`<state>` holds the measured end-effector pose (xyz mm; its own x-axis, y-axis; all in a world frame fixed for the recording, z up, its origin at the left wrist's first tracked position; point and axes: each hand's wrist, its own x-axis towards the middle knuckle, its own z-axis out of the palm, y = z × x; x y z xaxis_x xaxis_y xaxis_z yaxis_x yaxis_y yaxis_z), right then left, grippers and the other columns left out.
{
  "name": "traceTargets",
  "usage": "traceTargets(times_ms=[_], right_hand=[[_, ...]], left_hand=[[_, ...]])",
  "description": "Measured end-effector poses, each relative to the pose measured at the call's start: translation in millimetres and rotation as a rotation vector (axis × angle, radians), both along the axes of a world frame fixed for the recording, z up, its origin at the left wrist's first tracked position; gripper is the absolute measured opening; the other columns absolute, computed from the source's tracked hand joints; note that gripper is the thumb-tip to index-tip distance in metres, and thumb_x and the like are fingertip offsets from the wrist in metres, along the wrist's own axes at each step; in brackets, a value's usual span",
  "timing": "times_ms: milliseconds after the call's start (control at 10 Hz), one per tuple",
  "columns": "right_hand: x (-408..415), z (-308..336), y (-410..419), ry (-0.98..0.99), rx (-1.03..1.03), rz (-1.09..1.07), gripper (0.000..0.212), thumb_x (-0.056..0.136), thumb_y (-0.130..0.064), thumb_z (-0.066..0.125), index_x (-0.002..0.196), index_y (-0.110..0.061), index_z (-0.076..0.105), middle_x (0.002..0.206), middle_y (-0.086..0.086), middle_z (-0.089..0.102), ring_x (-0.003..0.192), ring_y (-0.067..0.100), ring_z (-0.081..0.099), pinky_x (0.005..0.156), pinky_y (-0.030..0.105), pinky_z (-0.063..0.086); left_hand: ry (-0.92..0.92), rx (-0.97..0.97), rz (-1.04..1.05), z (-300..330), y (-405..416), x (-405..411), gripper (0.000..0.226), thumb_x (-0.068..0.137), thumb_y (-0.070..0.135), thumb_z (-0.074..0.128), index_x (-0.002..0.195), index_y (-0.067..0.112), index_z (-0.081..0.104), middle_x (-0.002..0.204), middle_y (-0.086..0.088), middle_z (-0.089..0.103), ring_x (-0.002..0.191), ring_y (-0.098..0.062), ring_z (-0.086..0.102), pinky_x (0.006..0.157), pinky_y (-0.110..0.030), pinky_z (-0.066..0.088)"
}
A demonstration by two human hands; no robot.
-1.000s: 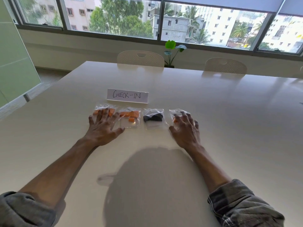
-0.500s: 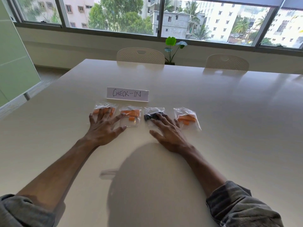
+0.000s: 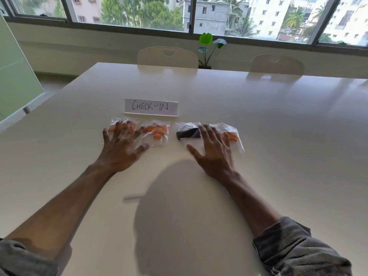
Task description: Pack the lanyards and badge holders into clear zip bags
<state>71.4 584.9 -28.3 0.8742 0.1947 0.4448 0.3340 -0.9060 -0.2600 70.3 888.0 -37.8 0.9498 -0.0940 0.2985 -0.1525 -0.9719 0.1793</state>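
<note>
Several clear zip bags lie in a row on the white table [image 3: 278, 136]. The leftmost bag [image 3: 119, 124] holds an orange lanyard, and my left hand [image 3: 121, 148] lies flat with spread fingers on it. Beside it sits a second orange-lanyard bag [image 3: 157, 132], touched by my left index fingertip. A bag with a black lanyard [image 3: 188, 132] comes after it. My right hand [image 3: 214, 152] rests flat, fingers straight, between the black-lanyard bag and the rightmost orange-lanyard bag [image 3: 231, 134], covering that bag's left part.
A white card reading CHECK-IN [image 3: 151, 107] stands just behind the bags. Two pale chairs [image 3: 168, 56] [image 3: 276, 64] are at the table's far edge, with a small green plant [image 3: 207, 42] by the window sill.
My right hand went from the rightmost bag to the black-lanyard bag, then back right to lie between the two. My left hand stayed on the leftmost bag.
</note>
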Motion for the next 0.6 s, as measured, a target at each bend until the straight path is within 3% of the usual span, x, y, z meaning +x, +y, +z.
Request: traceTargets(times_ms=[100,200,300,600], right_hand=[[7.5,-1.0,-17.0,0.032,-0.090,-0.178,0.066,0.090,-0.068,0.035,0.135,-0.022,0.050,0.153,0.003,0.039,0.144,0.021,0.027,0.117,0.046,0.015],[9.6,-3.2,-20.2,0.119,-0.090,-0.215,0.067,0.089,-0.069,0.034,0.133,-0.022,0.052,0.155,0.005,0.037,0.145,0.021,0.024,0.117,0.047,0.014],[9.4,-5.4,-15.9,0.028,-0.086,-0.183,0.069,0.088,-0.067,0.038,0.136,-0.020,0.050,0.155,0.007,0.035,0.146,0.022,0.024,0.117,0.048,0.012],[2.2,-3.6,-15.0,-0.031,-0.075,-0.109,0.066,0.091,-0.060,0.042,0.143,-0.019,0.041,0.156,0.004,0.035,0.145,0.022,0.026,0.118,0.047,0.012]], left_hand=[[-0.048,0.029,-0.005,-2.4,2.0,-1.9,0.063,0.088,0.073,0.025,0.144,0.046,0.029,0.159,0.002,0.023,0.148,-0.018,0.007,0.110,-0.061,0.001],[0.012,0.022,0.018,-1.9,2.7,-1.9,0.068,0.086,0.076,0.018,0.144,0.045,0.032,0.160,0.004,0.021,0.148,-0.017,0.008,0.111,-0.060,0.003],[-0.063,0.045,-0.005,-2.6,-0.5,-5.3,0.067,0.087,0.075,0.020,0.146,0.044,0.025,0.159,0.004,0.021,0.148,-0.018,0.009,0.111,-0.062,0.006],[-0.246,0.163,0.042,16.6,-16.2,-24.5,0.068,0.089,0.061,0.033,0.143,0.020,0.039,0.150,-0.007,0.035,0.143,-0.026,0.024,0.111,-0.059,0.016]])
